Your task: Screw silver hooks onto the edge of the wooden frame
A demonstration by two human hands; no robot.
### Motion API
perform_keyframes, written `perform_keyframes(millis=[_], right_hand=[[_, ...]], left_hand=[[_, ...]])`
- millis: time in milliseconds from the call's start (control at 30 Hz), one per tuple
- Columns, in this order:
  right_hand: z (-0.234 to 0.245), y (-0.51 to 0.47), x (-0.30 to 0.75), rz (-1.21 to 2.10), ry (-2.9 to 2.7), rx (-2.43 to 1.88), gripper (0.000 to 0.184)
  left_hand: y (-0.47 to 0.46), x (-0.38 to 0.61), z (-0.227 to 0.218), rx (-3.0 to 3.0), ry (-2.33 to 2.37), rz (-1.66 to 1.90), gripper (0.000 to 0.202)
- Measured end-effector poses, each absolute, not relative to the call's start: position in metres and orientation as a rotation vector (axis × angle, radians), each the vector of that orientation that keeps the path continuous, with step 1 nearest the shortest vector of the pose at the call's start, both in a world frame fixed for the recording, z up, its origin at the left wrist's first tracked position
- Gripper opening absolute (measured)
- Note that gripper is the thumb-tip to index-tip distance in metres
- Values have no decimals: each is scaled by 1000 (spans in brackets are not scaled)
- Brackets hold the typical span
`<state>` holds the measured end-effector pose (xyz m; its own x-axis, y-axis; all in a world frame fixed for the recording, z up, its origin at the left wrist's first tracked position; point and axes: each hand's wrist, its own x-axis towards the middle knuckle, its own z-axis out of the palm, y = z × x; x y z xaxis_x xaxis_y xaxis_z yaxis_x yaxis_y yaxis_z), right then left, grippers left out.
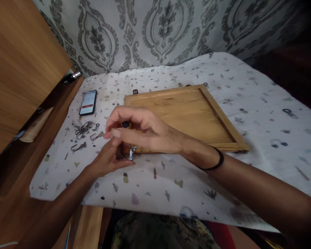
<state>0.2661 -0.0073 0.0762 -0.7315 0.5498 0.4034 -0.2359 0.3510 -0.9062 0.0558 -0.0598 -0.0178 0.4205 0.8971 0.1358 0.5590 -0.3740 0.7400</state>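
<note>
From where I stand, both of the person's hands meet over the near left corner of a shallow wooden frame [181, 114], which lies flat on the worktop on a white printed cloth [150, 193]. The right hand [147, 133] crosses over from the right, its fingers curled and the thumb drawn in close to the index fingertip, leaving a narrow gap behind; I can't tell whether anything is pinched at the tips. The left hand [106, 160] sits just below and partly behind it, thumb stretched out under a small shiny metal clip [131, 153], the other fingers raised towards the right thumb. The clip stands in the space between left thumb and fingers, right at the frame's near edge, though I can't tell whether it is gripped. Something dark and yellow [125, 123] shows behind the right hand, mostly hidden.

To the left of the hands lies a small tangled heap of metal hooks [84, 128]; one loose hook [78, 147] lies just in front of it, and another [96, 136] nearer the fingertips. A phone [88, 102] with its screen lit lies beyond the heap. A black band [217, 159] circles the right wrist.
</note>
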Motion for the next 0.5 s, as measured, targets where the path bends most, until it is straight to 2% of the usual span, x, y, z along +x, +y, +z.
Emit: perform_keyframes(millis=[100,167,267,500], right_hand=[[77,-8,252,1808,-1779,-219,11],[73,-7,243,1886,-1696,-105,20],[65,-8,233,1855,-1555,19,32],[64,-21,226,1686,-1354,-203,43]], left_hand=[[-62,56,-18,1994,1233,700,51],[-62,56,-19,1987,1230,698,46],[-62,59,-18,1962,1212,700,43],[-63,62,-16,1938,1211,751,45]])
